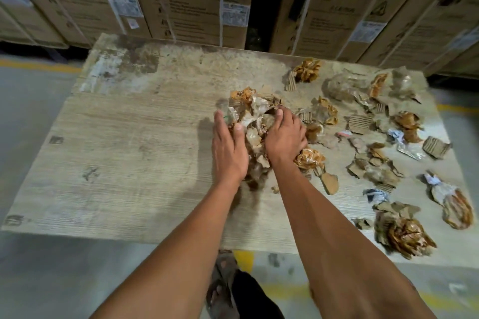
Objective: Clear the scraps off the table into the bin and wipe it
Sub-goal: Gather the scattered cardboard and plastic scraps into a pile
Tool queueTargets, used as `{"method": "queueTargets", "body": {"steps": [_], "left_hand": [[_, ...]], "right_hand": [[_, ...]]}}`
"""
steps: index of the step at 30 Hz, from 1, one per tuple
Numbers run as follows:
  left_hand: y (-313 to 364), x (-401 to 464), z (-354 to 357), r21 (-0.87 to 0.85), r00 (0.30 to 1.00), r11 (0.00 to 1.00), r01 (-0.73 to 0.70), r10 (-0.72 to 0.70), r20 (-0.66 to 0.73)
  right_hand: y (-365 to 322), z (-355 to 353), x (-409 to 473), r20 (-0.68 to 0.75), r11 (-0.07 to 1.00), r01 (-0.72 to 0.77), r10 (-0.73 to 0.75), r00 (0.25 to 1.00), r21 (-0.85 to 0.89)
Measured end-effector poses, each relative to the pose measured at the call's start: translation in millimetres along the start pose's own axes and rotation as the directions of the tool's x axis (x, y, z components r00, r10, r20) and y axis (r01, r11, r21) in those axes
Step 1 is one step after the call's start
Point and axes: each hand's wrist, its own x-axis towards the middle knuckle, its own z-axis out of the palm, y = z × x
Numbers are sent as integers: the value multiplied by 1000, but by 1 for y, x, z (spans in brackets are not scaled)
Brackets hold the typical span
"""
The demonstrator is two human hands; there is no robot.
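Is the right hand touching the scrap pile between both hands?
Touching. The head view shows the right hand pressed onto the scrap pile, fingers curled over it.

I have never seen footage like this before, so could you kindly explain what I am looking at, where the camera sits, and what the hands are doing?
There is no machine here: a person wears a single camera on the head, looking forward and down, so both bare arms reach in from the bottom. The left hand and right hand press in from either side on a pile of crumpled scraps, gathering it in a two-handed grip. It lies on a worn wooden table. More loose scraps of torn cardboard, plastic and brown paper cover the table's right side, while its left side is bare. Strapped cardboard boxes stand behind. No bin or cloth is visible.
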Motion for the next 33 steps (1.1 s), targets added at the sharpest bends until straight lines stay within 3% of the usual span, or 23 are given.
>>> {"method": "queueTargets", "body": {"steps": [3, 8, 12, 14, 17, 19, 22, 28, 33], "left_hand": [[4, -10, -12, -41, 993, 998, 55, -59, -101], [22, -19, -15, -121, 953, 989, 81, -112, -280], [58, -30, -3, -5, 939, 998, -55, 50, -341], [76, -36, 9, 123, 938, 978, -166, 195, -287], [83, -41, 28, 324, 925, 886, -331, 373, -76], [78, -41, 35, 401, 937, 859, -318, 350, -6], [74, -41, 38, 478, 956, 851, -216, 285, -75], [87, -59, 52, 505, 927, 839, -201, 329, -177], [106, -106, 102, 412, 911, 847, -335, 403, -89]], "right_hand": [[-4, -20, 4, 65, 990, -30, 21, 998, 139], [-1, -47, 9, 45, 944, 1, -16, 999, 329], [3, -58, 20, 25, 871, -52, 45, 999, 489], [4, -64, 23, 29, 835, -70, 64, 998, 546], [6, -71, 27, 69, 766, -84, 52, 996, 638], [5, -76, 31, 158, 693, -149, 51, 986, 705], [7, -89, 39, 270, 573, -250, 52, 961, 780], [47, -116, 50, 301, 587, -269, 45, 952, 763], [95, -158, 49, 201, 709, -155, 19, 979, 689]]}}
